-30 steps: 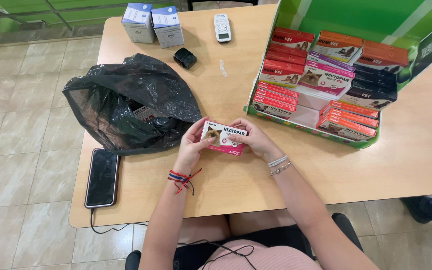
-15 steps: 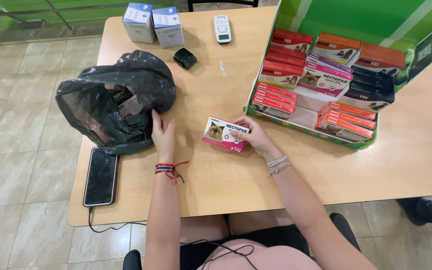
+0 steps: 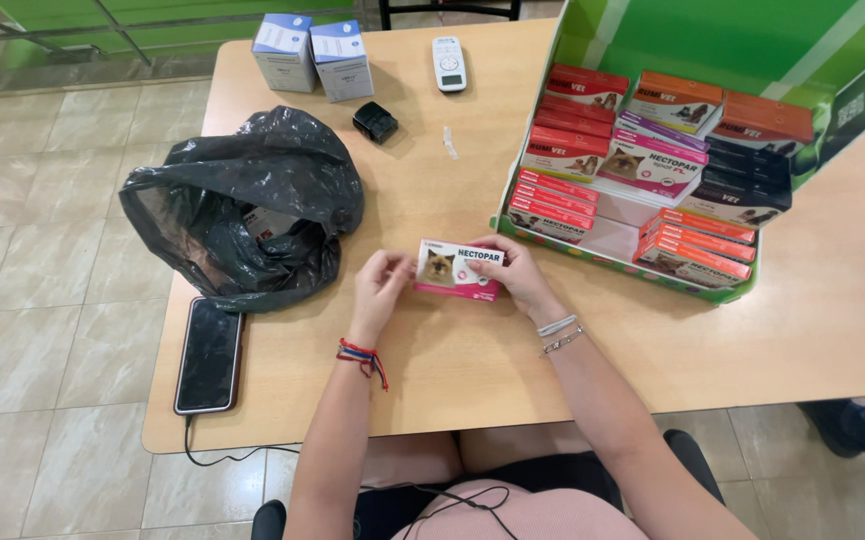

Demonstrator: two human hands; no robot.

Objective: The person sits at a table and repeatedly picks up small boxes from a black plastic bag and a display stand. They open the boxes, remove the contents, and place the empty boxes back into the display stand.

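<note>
Pink and white, the small carton (image 3: 458,269) with a dog's picture sits mid-tabletop, pinched at its ends by the left hand (image 3: 381,283) and the right hand (image 3: 515,272). A loose pinch could let it drop flat or skid toward the near edge. One black bag (image 3: 243,205) lies at the left edge, one phone (image 3: 210,354) at the near-left corner, two blue-white boxes (image 3: 313,56) at the far edge, one green display tray (image 3: 653,270) to the right.

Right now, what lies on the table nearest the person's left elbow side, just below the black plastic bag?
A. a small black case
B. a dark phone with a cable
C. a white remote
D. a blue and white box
B: the dark phone lies flat just below the black plastic bag, its cable trailing off the table edge.
</note>
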